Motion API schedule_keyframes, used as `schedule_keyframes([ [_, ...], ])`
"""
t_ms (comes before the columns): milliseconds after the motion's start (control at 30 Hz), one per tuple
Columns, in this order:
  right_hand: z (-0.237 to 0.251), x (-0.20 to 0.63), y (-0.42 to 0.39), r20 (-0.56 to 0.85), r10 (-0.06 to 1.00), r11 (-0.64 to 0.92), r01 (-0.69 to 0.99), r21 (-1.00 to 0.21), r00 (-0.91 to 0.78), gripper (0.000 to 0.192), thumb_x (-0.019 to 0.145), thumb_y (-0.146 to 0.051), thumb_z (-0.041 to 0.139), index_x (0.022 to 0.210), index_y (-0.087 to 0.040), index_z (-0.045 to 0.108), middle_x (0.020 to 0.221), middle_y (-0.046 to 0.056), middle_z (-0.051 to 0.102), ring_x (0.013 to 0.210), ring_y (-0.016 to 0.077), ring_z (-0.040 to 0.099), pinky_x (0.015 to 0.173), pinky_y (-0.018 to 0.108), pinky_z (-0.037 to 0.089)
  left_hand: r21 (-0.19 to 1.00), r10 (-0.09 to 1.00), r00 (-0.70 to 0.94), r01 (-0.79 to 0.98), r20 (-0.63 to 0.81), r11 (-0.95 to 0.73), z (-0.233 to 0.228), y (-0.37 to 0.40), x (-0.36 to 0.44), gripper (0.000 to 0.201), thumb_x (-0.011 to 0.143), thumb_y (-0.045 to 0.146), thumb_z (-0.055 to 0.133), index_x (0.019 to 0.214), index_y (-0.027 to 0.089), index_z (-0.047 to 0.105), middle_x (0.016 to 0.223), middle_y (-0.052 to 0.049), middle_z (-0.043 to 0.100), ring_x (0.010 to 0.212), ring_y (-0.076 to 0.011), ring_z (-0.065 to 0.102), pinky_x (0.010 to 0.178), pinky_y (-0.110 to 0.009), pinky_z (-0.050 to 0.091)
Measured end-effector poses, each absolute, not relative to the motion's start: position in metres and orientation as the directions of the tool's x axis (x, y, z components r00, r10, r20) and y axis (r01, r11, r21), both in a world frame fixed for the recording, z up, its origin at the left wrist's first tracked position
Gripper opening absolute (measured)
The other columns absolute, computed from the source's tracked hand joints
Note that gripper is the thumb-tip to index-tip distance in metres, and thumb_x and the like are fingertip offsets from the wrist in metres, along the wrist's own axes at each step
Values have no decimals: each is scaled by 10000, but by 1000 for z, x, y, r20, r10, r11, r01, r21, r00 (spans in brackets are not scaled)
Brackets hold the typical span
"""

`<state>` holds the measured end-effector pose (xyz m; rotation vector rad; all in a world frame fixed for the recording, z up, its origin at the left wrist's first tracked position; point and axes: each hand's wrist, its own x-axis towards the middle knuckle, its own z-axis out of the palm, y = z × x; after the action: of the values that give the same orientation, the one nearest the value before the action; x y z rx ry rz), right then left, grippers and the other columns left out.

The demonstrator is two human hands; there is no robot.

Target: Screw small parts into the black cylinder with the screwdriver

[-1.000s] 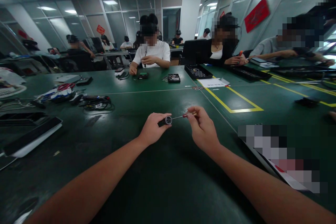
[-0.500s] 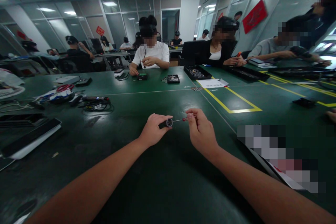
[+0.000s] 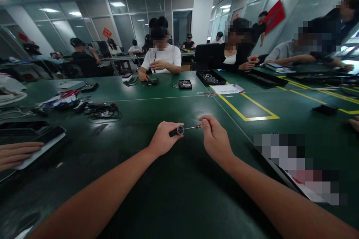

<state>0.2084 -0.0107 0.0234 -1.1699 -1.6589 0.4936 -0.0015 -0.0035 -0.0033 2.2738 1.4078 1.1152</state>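
Note:
Above the green table, my left hand is closed around a dark cylinder, with its round, ringed end turned toward the right and toward me. My fingers cover the rest of its body. My right hand grips a small screwdriver by its reddish handle. The thin metal shaft points left, its tip at or very near the cylinder's open end; I cannot tell whether it goes inside.
Bundled cables lie to the left. A co-worker's hand rests on a black-and-white device at the left edge. A blurred-out flat item lies at right. Black parts trays stand across the green table.
A co-worker's hand has come in from the left onto the black-and-white device. A person at the back right has moved into fuller view. My hands have barely shifted.

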Motion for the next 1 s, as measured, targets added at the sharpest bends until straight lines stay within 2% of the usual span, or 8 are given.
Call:
schedule_keyframes([
  [100, 18, 207, -9, 462, 887, 432, 328, -840, 16, 231, 982, -389, 477, 1108, -225, 580, 887, 42, 691, 772, 213, 638, 714, 356, 467, 557, 851, 234, 669, 470, -492, -2, -4, -1, 397, 831, 188, 792, 1207, 270, 692, 1160, -32, 734, 1076, -254, 647, 1038, -487, 422],
  [200, 14, 205, -3, 385, 920, 370, 164, -914, 72, 237, 940, -442, 558, 1017, -224, 610, 875, 39, 684, 801, 211, 641, 749, 366, 500, 552, 863, 223, 690, 453, -468, 2, -7, 0, 382, 841, 208, 780, 1209, 267, 693, 1162, -32, 733, 1082, -251, 648, 1063, -506, 416],
  [333, 10, 204, 9, 111, 982, 137, -166, -977, 154, 304, 906, -521, 566, 865, -224, 618, 744, 8, 625, 650, 174, 593, 639, 340, 530, 457, 835, 274, 735, 477, -502, 5, -9, 1, 358, 894, 230, 723, 1238, 316, 677, 1207, -16, 714, 1158, -236, 619, 1186, -574, 265],
  [400, 8, 206, 14, 39, 979, 86, -227, -970, 202, 294, 883, -517, 594, 817, -230, 594, 677, -14, 568, 577, 156, 543, 560, 313, 515, 445, 846, 260, 758, 466, -477, 4, -8, -1, 358, 916, 235, 694, 1260, 327, 661, 1235, -19, 704, 1190, -240, 603, 1197, -607, 226],
  [500, 6, 207, 16, 96, 963, 138, -153, -979, 253, 298, 887, -528, 579, 825, -237, 585, 689, -3, 568, 587, 163, 549, 531, 308, 520, 487, 882, 209, 768, 423, -416, 1, -5, -3, 365, 909, 241, 703, 1264, 313, 657, 1252, -34, 699, 1208, -260, 597, 1187, -641, 223],
  [700, 7, 206, 11, 194, 948, 212, -44, -976, 254, 320, 913, -534, 554, 878, -221, 610, 743, 17, 627, 666, 174, 606, 592, 325, 544, 527, 891, 183, 750, 415, -400, 0, -2, -6, 364, 888, 238, 731, 1242, 293, 668, 1223, -35, 708, 1176, -266, 610, 1182, -628, 245],
  [867, 14, 208, 9, 264, 937, 279, -34, -960, 228, 303, 910, -514, 590, 942, -215, 628, 797, 18, 671, 685, 162, 609, 637, 323, 528, 613, 880, 111, 677, 462, -407, 3, -1, -5, 319, 875, 194, 717, 1190, 213, 668, 1205, -70, 685, 1130, -252, 621, 1063, -458, 459],
  [1000, 22, 209, 3, 364, 915, 356, 74, -931, 172, 318, 890, -445, 643, 1110, -216, 660, 961, 55, 722, 793, 197, 649, 728, 375, 535, 697, 891, 75, 594, 449, -401, 8, -4, 2, 347, 887, 189, 681, 1227, 203, 616, 1206, -74, 673, 1126, -244, 625, 1026, -412, 480],
])
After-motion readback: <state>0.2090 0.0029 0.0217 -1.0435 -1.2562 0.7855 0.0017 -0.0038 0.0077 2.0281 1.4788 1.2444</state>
